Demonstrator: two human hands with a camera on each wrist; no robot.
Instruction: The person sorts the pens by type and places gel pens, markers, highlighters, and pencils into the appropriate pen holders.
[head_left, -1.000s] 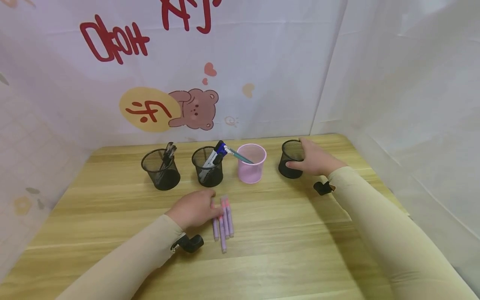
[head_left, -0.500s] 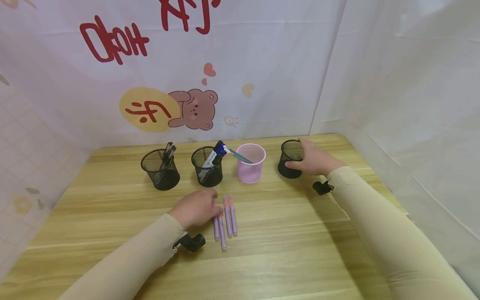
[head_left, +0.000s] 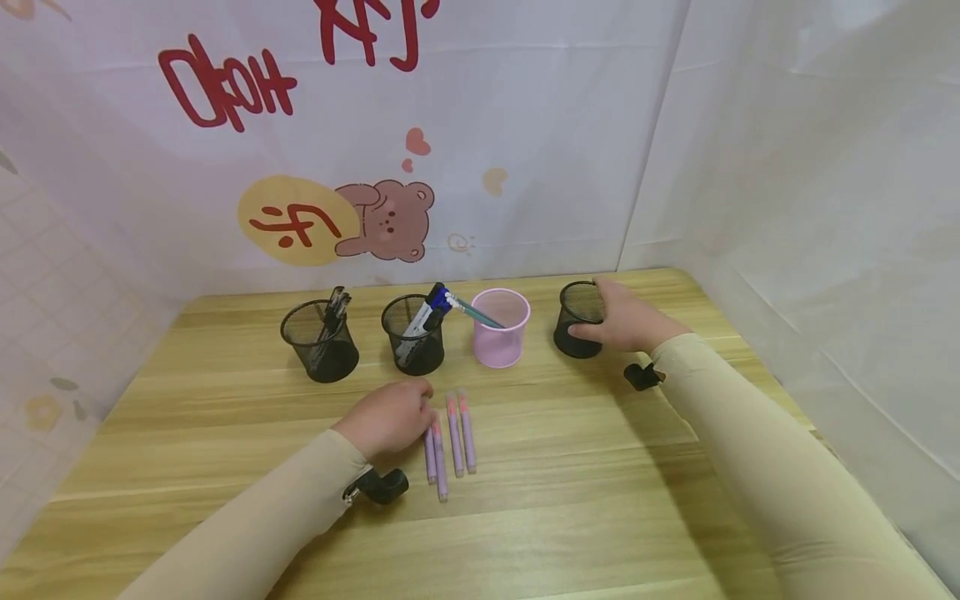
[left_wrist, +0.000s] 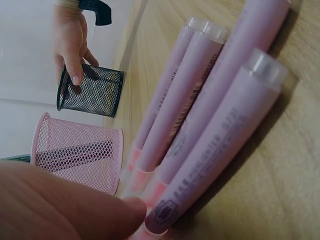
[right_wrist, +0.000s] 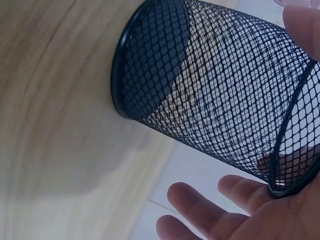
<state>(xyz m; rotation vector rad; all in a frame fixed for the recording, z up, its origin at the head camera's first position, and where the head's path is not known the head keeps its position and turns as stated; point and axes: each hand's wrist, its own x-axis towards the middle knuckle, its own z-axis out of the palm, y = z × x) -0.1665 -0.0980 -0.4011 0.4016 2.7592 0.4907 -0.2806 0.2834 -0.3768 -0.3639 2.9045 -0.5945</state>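
Observation:
My left hand (head_left: 386, 419) is down on the table at the far ends of several lilac highlighters (head_left: 468, 437) with pink see-through sections. In the left wrist view its thumb (left_wrist: 107, 212) presses by the pink end of the nearest highlighter (left_wrist: 220, 145); the other fingers are hidden there. Two highlighters lie under or beside this hand, and two more lie just to their right. My right hand (head_left: 633, 318) grips a black mesh pen cup (head_left: 572, 340) at its rim, thumb on the near side. The right wrist view shows the cup's mesh wall (right_wrist: 230, 85), with nothing inside.
Left of the gripped cup stand a pink mesh cup (head_left: 498, 348) with green pencils, a black mesh cup (head_left: 420, 357) with markers, and another black mesh cup (head_left: 330, 360) with black pens. A white printed sheet (head_left: 555, 167) hangs behind the wooden table (head_left: 570, 500).
Two highlighters have shifted right, apart from the two by my left hand. My left thumb has drawn back leftward a little. My right hand keeps holding the black mesh cup in place.

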